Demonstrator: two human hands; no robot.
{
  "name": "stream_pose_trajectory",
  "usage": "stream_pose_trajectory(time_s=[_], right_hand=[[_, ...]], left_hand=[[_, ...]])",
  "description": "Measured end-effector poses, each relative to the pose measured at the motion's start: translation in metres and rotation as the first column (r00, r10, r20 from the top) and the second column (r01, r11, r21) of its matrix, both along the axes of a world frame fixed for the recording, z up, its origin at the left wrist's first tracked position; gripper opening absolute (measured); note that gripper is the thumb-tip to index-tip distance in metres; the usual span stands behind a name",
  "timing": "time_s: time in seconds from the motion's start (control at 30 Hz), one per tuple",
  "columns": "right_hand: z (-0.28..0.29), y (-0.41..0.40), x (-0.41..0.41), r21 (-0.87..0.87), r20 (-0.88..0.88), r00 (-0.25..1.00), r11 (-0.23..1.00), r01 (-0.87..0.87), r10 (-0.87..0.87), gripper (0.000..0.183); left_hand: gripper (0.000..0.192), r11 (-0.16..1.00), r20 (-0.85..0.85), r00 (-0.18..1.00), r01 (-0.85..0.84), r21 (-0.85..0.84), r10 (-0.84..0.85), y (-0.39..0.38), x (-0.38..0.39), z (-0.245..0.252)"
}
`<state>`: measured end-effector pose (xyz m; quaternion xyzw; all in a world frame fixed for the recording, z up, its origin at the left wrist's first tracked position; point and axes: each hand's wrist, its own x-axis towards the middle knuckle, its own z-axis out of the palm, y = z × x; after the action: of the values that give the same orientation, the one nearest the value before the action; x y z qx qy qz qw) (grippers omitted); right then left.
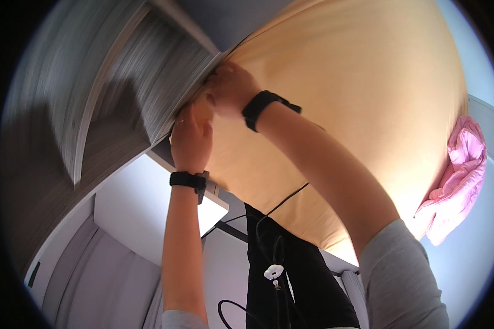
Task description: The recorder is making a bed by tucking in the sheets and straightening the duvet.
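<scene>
A yellow sheet (370,90) is stretched over a mattress, its surface mostly smooth. Along the mattress edge, beside a grey wood-grain unit, my left hand (191,142) has its thumb on the cloth and its fingers at the narrow gap. My right hand (235,89) is slightly farther along the same edge, fingers curled over the sheet. A small fold of the yellow cloth shows between the two hands. The fingertips of both hands are partly hidden and blurred. Each wrist wears a black strap.
The grey wood-grain unit (164,70) with open compartments borders the mattress. A white tabletop (127,209) lies below left, with grey curtains (103,275) beyond. A black cable (282,201) hangs before my black trousers. A pink quilted item (457,177) rests at the far right edge.
</scene>
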<state>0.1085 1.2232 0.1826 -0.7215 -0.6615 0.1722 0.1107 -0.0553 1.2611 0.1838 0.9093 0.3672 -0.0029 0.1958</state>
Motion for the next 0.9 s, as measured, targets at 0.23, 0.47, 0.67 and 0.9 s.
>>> stream_pose_trajectory(time_s=[0.23, 0.47, 0.67, 0.9], right_hand=[[0.017, -0.034, 0.023, 0.242, -0.286, 0.943, 0.940, 0.242, -0.169, 0.025], [0.044, -0.204, 0.049, -0.095, -0.144, 0.868, 0.880, 0.465, -0.475, 0.036], [0.031, -0.316, -0.034, -0.332, -0.062, 0.776, 0.746, 0.577, -0.627, 0.037], [0.058, -0.382, -0.169, -0.573, -0.204, 0.517, 0.529, 0.626, -0.831, 0.026]], left_hand=[[0.047, 0.992, -0.030, 0.997, 0.072, 0.100, -0.069, -0.015, 0.018, 0.027], [0.084, 0.983, -0.315, 0.934, 0.137, -0.122, -0.169, -0.039, 0.036, 0.018], [0.088, 0.987, -0.242, 0.965, 0.066, -0.150, -0.101, -0.044, 0.031, 0.006], [0.065, 0.973, -0.462, 0.861, 0.231, -0.016, -0.212, -0.022, -0.002, -0.003]])
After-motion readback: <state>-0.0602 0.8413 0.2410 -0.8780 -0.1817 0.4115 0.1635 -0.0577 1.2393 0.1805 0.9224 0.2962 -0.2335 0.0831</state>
